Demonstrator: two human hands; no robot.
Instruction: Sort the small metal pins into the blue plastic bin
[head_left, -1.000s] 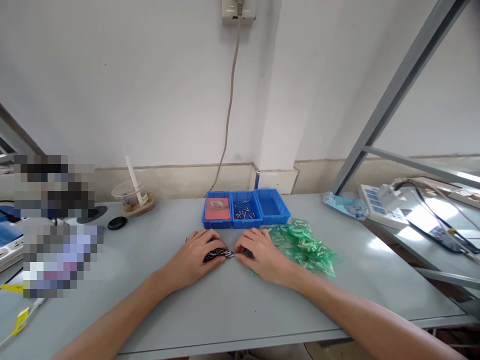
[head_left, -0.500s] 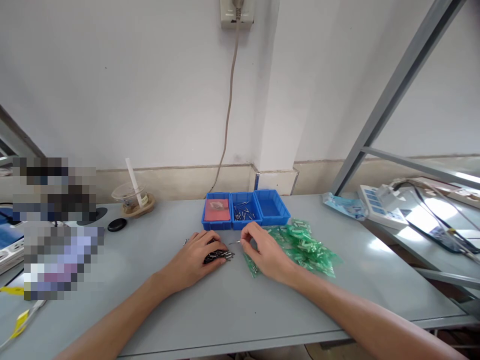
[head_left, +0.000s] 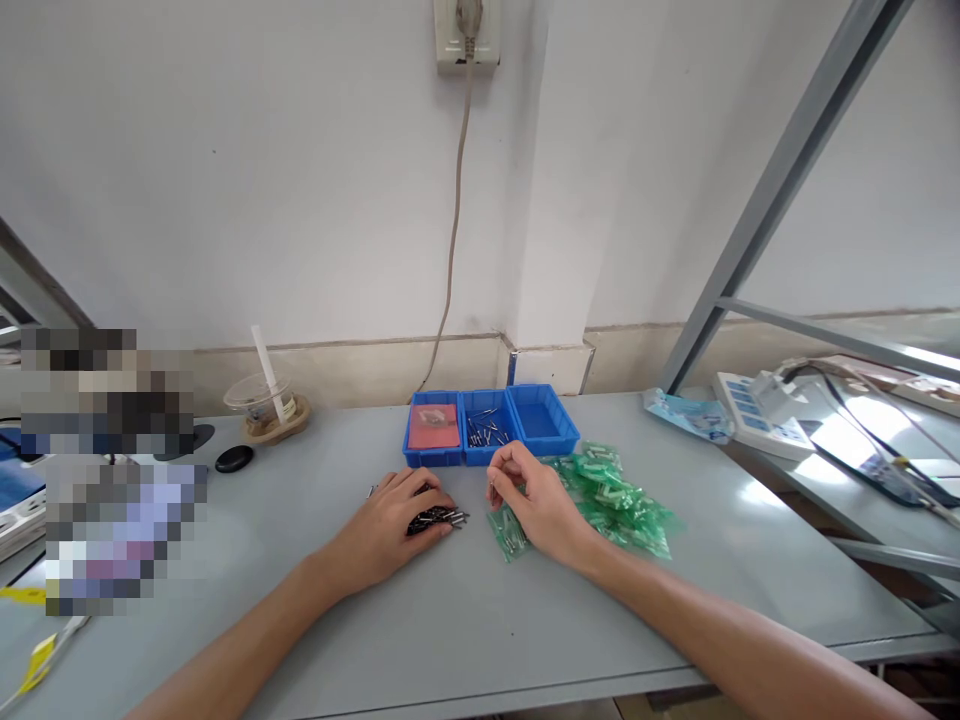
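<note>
My left hand (head_left: 390, 520) lies on the grey table (head_left: 450, 620), its fingers curled over a pile of small dark metal pins (head_left: 439, 518). My right hand (head_left: 536, 505) is raised a little to the right of the pile, fingertips pinched together near the middle blue bin (head_left: 487, 430); what they hold is too small to name. A small green bag (head_left: 506, 535) lies under that hand. A heap of green bags (head_left: 615, 495) spreads to its right.
Three joined blue bins sit at the back: the left one (head_left: 433, 428) holds a pink pad, the middle one pins, the right one (head_left: 541, 420) shows only its floor. A plastic cup with a straw (head_left: 262, 400) stands at left. A metal rack (head_left: 787, 180) and a power strip (head_left: 757, 415) are at right.
My right hand has lifted off the pin pile and moved back toward the blue bins, fingers pinched. A green bag under it came into view. My left hand stays on the pile.
</note>
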